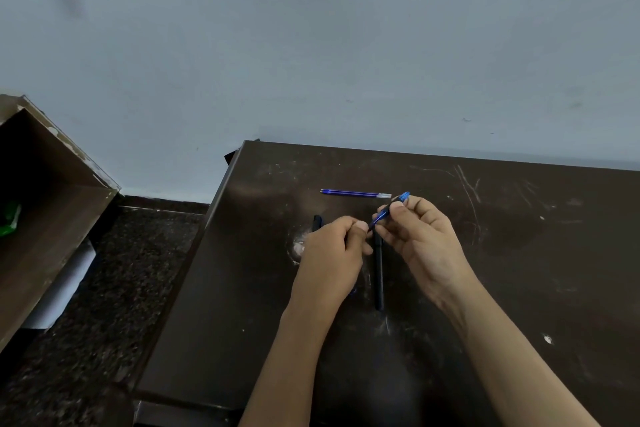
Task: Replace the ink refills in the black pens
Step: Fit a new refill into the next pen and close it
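Holding a thin blue piece [388, 211] above the middle of the table [519, 288], the right hand [422, 239] and left hand [332, 253] pinch it with curled fingers. One black pen [378, 274] lies below them, and a blue refill [355, 193] lies nearer the far edge.

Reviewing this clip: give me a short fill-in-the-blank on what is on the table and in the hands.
1. The held refill, pinched in the right hand, is ____ in colour.
2. The number of refills lying loose on the table is ____: the spare refill.
3. Between the left hand and the right hand, the pen lying flat on the table is ____ in colour.
Missing words: blue; one; black.
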`<state>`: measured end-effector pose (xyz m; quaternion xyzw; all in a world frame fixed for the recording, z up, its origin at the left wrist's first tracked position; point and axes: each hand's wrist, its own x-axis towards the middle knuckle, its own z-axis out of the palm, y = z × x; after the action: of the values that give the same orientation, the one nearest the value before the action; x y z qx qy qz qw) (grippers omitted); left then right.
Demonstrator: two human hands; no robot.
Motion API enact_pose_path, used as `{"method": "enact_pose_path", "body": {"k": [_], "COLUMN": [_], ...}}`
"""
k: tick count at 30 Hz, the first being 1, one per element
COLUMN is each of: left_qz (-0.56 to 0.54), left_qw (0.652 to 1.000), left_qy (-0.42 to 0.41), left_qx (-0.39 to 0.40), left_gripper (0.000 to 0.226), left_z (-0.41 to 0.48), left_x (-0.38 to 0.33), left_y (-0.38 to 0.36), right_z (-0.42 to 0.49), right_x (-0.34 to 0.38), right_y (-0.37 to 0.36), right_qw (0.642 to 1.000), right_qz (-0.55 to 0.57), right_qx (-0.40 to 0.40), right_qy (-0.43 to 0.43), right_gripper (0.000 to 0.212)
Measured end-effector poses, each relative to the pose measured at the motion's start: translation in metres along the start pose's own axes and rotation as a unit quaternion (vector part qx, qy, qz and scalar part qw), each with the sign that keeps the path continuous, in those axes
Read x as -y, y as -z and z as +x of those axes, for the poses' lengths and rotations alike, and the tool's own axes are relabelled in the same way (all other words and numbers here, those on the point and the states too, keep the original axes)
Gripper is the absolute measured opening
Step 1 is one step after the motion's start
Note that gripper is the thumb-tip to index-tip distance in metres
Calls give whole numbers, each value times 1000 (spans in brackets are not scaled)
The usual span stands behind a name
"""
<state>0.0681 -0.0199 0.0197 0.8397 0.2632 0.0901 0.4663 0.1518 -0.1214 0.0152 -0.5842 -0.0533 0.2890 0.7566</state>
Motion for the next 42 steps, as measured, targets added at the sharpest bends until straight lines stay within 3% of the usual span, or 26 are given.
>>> {"method": "enact_pose_path", "body": {"k": [10, 25, 30, 40, 42], "left_qz": [-18, 89, 83, 73, 90], "left_qw": [999, 992, 993, 992, 992], "left_qy": [39, -86, -70, -85, -83], "left_qx": [9, -19, -41, -54, -30], "left_gripper": [33, 12, 24, 12, 19], "left_z": [-2, -2, -1, -1, -2], "left_x": [-3, 3, 4, 3, 3], "left_y": [0, 2, -4, 0, -2], "right_z": [-4, -1, 0, 0, 0], "right_x": [-4, -11, -9, -6, -7], "right_y": [-5, 6, 9, 12, 11], "right_qw": [999, 998, 998, 997, 997], "right_qz": [-15, -44, -56, -48, -50], "right_qx": [47, 11, 3, 21, 30], "right_qy": [0, -44, -33, -50, -49], "right_gripper": [16, 8, 7, 7, 9]}}
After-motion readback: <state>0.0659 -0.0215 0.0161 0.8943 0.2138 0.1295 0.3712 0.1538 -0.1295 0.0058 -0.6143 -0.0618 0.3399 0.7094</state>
